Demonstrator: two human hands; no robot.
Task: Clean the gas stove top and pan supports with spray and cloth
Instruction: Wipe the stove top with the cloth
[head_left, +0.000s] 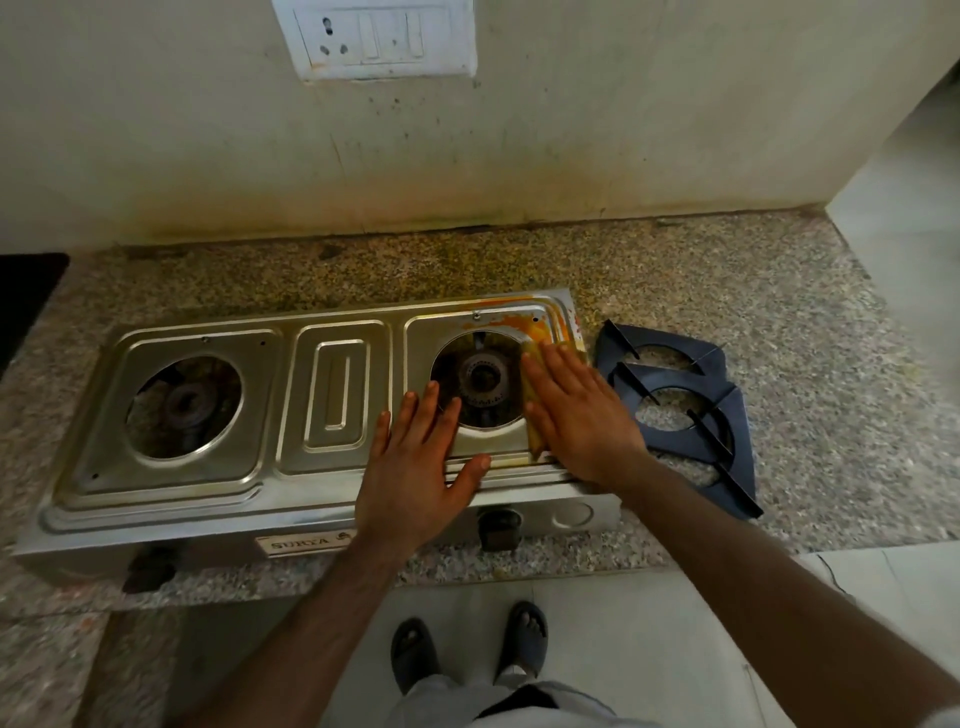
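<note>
A steel two-burner gas stove (332, 395) lies on a granite counter with both pan supports taken off. My left hand (421, 467) rests flat on the stove's front edge beside the right burner (483, 379), fingers straight. My right hand (576, 415) presses flat on a yellowish cloth (535, 415) at the right side of that burner; only a strip of cloth shows under the palm. Orange stains (535, 325) mark the stove's back right corner. Two dark pan supports (680, 395) lie stacked on the counter just right of the stove. No spray bottle is in view.
The granite counter (779, 312) runs to a stained wall with a switch plate (379, 36). Two black knobs (498, 527) stick out of the stove front. The counter ends at the right. My feet in dark sandals (467, 644) stand on a pale floor.
</note>
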